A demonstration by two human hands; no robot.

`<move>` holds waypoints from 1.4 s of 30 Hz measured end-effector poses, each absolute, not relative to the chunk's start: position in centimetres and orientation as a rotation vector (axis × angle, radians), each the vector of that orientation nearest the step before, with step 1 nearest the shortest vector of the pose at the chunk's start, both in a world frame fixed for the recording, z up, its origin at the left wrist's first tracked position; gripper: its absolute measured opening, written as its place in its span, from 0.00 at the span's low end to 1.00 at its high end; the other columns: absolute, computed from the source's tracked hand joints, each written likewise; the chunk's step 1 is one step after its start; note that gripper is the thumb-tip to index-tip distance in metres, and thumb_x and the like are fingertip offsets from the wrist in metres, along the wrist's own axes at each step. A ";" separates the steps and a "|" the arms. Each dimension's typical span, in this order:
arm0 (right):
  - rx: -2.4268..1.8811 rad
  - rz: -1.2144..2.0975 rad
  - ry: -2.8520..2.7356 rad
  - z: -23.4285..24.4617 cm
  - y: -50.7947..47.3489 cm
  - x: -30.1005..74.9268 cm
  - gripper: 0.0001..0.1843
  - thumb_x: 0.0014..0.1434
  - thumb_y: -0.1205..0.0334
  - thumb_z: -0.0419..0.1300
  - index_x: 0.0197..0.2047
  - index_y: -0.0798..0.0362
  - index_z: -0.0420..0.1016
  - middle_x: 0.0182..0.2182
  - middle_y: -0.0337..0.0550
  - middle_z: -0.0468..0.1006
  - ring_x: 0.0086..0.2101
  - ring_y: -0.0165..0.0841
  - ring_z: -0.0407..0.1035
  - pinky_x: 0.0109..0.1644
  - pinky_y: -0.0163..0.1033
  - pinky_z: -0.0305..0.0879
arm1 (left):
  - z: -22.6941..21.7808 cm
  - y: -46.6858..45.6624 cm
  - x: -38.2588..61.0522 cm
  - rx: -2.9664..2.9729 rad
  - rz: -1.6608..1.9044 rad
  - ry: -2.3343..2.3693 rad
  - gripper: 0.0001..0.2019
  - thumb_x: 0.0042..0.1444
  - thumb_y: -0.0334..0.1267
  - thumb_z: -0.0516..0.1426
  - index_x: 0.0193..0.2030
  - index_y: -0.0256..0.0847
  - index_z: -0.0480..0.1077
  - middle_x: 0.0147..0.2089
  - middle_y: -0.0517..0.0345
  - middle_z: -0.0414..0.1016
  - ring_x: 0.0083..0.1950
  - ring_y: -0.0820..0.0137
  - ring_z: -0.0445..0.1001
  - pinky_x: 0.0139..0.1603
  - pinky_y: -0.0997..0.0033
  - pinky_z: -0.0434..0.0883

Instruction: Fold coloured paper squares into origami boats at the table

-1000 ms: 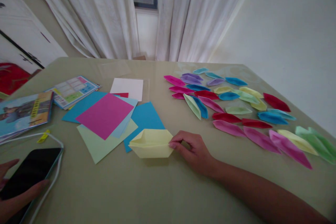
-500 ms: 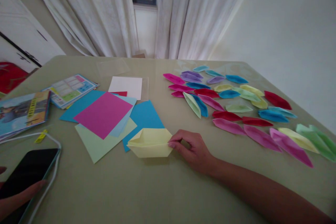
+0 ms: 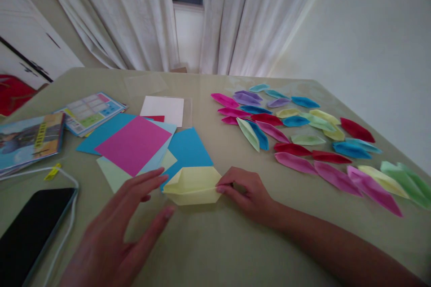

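Yellow paper boat near centre

A phone lies near left. Rightward, the left hand, fingers spread, hovers just beside the boat; the right hand pinches its right end. Folded papers lie right.

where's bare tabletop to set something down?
Near side of the yellow folded paper, between left hand and right forearm. Also: the strip between the rightmost blue sheet and the rows of folded shapes; the wedge between those rows and the forearm. Crowded: left, with phone, booklets, overlapping sheets; right, those rows.
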State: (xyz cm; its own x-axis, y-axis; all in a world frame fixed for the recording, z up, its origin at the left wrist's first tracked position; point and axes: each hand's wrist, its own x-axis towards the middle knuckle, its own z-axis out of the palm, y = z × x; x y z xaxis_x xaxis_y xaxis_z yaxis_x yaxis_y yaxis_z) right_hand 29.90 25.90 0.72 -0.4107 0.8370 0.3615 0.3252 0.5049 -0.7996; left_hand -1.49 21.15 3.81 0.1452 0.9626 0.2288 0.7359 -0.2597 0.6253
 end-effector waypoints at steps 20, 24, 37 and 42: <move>-0.808 0.921 -1.886 0.7 26.0 30.0 0.08 0.74 0.60 0.63 0.41 0.50 0.81 0.34 0.42 0.83 0.35 0.33 0.76 0.42 0.37 0.71 | 3.1 21.5 0.6 1.873 0.952 1.451 0.08 0.66 0.54 0.64 0.42 0.58 0.83 0.40 0.71 0.88 0.39 0.71 0.86 0.42 0.81 0.80; -0.835 0.887 -1.896 0.5 25.9 30.2 0.09 0.76 0.62 0.61 0.43 0.51 0.81 0.34 0.43 0.83 0.35 0.33 0.76 0.42 0.36 0.71 | 3.1 21.4 0.7 1.849 0.955 1.472 0.09 0.66 0.54 0.64 0.42 0.58 0.84 0.39 0.71 0.88 0.36 0.72 0.86 0.40 0.82 0.79; -0.795 0.917 -1.887 0.6 25.9 30.0 0.05 0.70 0.61 0.69 0.41 0.53 0.82 0.33 0.43 0.83 0.33 0.33 0.76 0.40 0.36 0.70 | 2.3 22.1 0.4 1.759 0.902 1.401 0.10 0.68 0.51 0.62 0.39 0.54 0.83 0.39 0.66 0.86 0.39 0.71 0.84 0.40 0.83 0.75; -0.875 0.961 -1.859 0.4 26.3 30.1 0.05 0.70 0.64 0.68 0.40 0.53 0.82 0.33 0.43 0.83 0.34 0.33 0.76 0.41 0.36 0.70 | 1.7 22.3 0.1 1.774 0.935 1.368 0.09 0.68 0.47 0.62 0.49 0.58 0.84 0.40 0.67 0.87 0.39 0.72 0.85 0.41 0.83 0.76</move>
State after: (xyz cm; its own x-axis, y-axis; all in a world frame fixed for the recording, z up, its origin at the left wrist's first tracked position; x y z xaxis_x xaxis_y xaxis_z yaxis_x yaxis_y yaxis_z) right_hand 30.08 26.25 0.37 -0.3980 0.8438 0.3601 0.1942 0.4611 -0.8658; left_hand 0.06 22.35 1.70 0.1823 0.9753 0.1247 0.4705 -0.1979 0.8599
